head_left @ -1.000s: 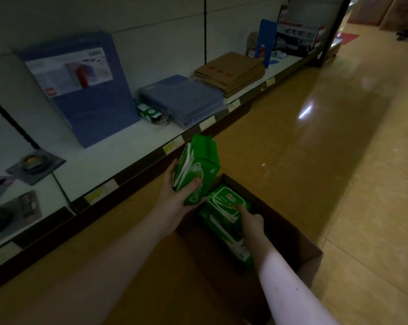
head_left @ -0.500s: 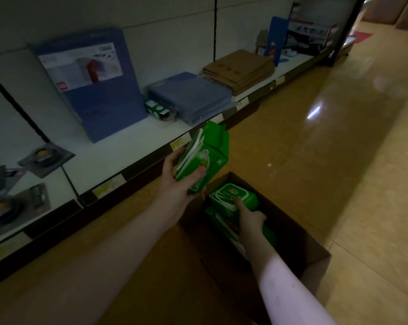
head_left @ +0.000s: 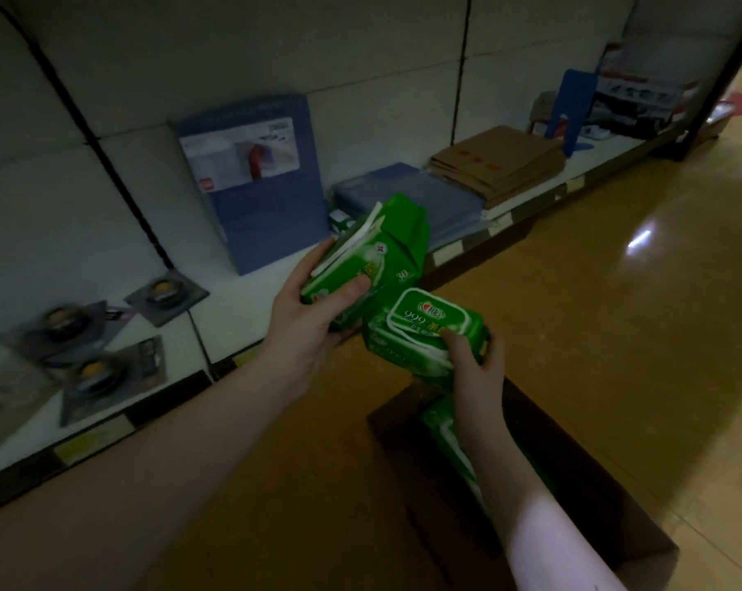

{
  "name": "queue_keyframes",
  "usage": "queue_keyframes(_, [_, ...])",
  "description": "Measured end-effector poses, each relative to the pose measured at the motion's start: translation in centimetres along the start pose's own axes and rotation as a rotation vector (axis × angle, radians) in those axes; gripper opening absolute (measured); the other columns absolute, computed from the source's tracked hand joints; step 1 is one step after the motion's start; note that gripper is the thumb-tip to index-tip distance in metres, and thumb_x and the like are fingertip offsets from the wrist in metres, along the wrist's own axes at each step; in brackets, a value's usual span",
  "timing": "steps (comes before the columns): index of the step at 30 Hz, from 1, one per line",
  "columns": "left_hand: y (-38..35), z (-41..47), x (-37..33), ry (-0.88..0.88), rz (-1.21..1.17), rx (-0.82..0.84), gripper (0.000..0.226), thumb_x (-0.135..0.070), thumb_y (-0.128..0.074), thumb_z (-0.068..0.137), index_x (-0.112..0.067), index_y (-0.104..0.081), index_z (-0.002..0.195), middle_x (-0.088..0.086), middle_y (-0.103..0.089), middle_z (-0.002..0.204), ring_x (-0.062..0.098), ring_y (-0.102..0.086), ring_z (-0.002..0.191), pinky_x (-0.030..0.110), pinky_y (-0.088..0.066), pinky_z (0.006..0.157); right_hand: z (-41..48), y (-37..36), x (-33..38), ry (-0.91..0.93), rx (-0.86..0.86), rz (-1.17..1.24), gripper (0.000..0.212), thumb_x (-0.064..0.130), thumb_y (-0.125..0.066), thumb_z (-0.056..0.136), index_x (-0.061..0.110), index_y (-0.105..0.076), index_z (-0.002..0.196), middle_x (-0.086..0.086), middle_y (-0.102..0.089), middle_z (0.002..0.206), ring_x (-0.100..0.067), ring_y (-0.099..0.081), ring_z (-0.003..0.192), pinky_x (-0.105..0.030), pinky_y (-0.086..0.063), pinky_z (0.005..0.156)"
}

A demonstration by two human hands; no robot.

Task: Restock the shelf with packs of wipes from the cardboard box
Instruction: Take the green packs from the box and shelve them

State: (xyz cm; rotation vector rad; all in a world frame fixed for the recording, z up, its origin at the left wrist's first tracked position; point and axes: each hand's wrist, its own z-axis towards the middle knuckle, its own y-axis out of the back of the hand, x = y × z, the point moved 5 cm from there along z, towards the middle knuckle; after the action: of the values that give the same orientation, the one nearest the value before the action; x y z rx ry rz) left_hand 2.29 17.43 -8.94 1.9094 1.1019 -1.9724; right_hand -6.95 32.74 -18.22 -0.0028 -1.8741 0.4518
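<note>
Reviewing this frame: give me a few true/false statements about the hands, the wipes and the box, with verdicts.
1. The left hand grips green wipes. True.
2. The right hand is empty. False: it holds a green pack.
3. The cardboard box stands on the shelf. False: it stands on the floor beside the shelf.
4. A further pack lies inside the box. True.
</note>
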Motion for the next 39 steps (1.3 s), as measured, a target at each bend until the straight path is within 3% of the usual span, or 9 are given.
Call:
queue_keyframes(4, [2.9, -0.5, -5.5, -0.107, 0.010, -0.076, 0.067, -0.016, -0.073, 0.056, -0.033, -0.056, 0.119, -0.005, -0.064, 0.112, 0.013, -0.066, 0.093, 0.031, -0.050, 0.065, -0.7, -5.0, 1.6, 0.003, 0.106, 0.028, 0.045, 0.023, -0.062, 0.087, 0.032, -0.037, 0.124, -0.005, -0.057, 0.111, -0.026, -0.069, 0.084, -0.037, -0.057, 0.058])
queue_keyframes(6, [4.6, -1.1, -8.1, -0.156, 0.027, -0.121, 0.069, -0.020, -0.073, 0.057, -0.032, -0.054, 0.122, -0.003, -0.062, 0.116, 0.014, -0.062, 0.096, 0.030, -0.046, 0.069, -1.5, -7.4, 2.5, 0.019, 0.153, 0.034, 0.044, 0.023, -0.062, 0.087, 0.029, -0.040, 0.125, -0.006, -0.059, 0.112, -0.027, -0.069, 0.086, -0.041, -0.058, 0.063])
queue_keyframes(10, [9.0, -3.2, -14.3, -0.294, 0.027, -0.152, 0.064, -0.021, -0.072, 0.056, -0.029, -0.054, 0.117, -0.004, -0.065, 0.099, 0.006, -0.066, 0.072, 0.022, -0.050, 0.056, -4.1, -13.7, 4.0, 0.049, 0.281, 0.059, 0.052, 0.025, -0.060, 0.088, 0.028, -0.039, 0.135, -0.004, -0.059, 0.118, -0.025, -0.068, 0.091, -0.048, -0.057, 0.071])
queue_keyframes(15, [15.1, -6.6, -23.0, -0.509, 0.067, -0.204, 0.068, -0.016, -0.073, 0.055, -0.029, -0.054, 0.119, -0.008, -0.067, 0.102, 0.006, -0.069, 0.082, 0.018, -0.051, 0.058, -8.9, -23.1, 6.1, 0.117, 0.427, 0.088, 0.041, 0.025, -0.052, 0.092, 0.022, -0.043, 0.132, -0.005, -0.063, 0.109, -0.016, -0.071, 0.074, -0.034, -0.054, 0.052])
queue_keyframes(21, [23.1, -10.1, -33.0, -0.828, 0.115, -0.249, 0.064, -0.009, -0.084, 0.058, -0.033, -0.056, 0.111, -0.006, -0.062, 0.117, 0.013, -0.065, 0.104, 0.029, -0.054, 0.076, -14.2, -33.8, 8.0, 0.186, 0.518, 0.150, 0.031, 0.024, -0.047, 0.094, 0.019, -0.049, 0.124, -0.006, -0.065, 0.109, -0.017, -0.071, 0.075, -0.030, -0.052, 0.048])
queue_keyframes(24, [26.6, -11.2, -37.2, -0.864, 0.070, -0.264, 0.062, -0.009, -0.080, 0.062, -0.030, -0.054, 0.114, -0.006, -0.063, 0.115, 0.012, -0.065, 0.104, 0.030, -0.054, 0.078, -16.9, -38.4, 9.4, 0.217, 0.537, 0.156, 0.035, 0.024, -0.045, 0.095, 0.019, -0.047, 0.129, -0.005, -0.066, 0.107, -0.016, -0.071, 0.074, -0.031, -0.053, 0.047])
queue_keyframes(30, [34.0, -14.5, -47.3, -0.951, 0.129, -0.321, 0.067, -0.017, -0.082, 0.056, -0.029, -0.054, 0.115, 0.000, -0.063, 0.120, 0.018, -0.062, 0.111, 0.042, -0.052, 0.091, -23.2, -48.4, 12.9, 0.286, 0.592, 0.159, 0.013, 0.021, -0.045, 0.094, 0.027, -0.057, 0.094, 0.003, -0.071, 0.083, -0.016, -0.070, 0.068, -0.032, -0.052, 0.044])
queue_keyframes(34, [39.7, -17.3, -53.9, -0.977, 0.139, -0.369, 0.069, -0.009, -0.083, 0.056, -0.029, -0.055, 0.116, -0.003, -0.068, 0.112, 0.016, -0.065, 0.105, 0.036, -0.054, 0.086, -28.0, -55.0, 14.4, 0.321, 0.642, 0.160, 0.014, 0.023, -0.045, 0.094, 0.019, -0.055, 0.102, -0.006, -0.069, 0.097, -0.019, -0.070, 0.071, -0.031, -0.052, 0.043])
queue_keyframes(39, [46.1, -21.1, -60.2, -0.966, 0.221, -0.472, 0.079, -0.009, -0.085, 0.052, -0.023, -0.053, 0.123, 0.006, -0.065, 0.118, 0.020, -0.066, 0.104, 0.035, -0.055, 0.086, -33.8, -62.6, 15.3, 0.315, 0.682, 0.190, 0.024, 0.026, -0.046, 0.093, 0.014, -0.055, 0.111, -0.010, -0.068, 0.101, -0.019, -0.070, 0.069, -0.030, -0.052, 0.044])
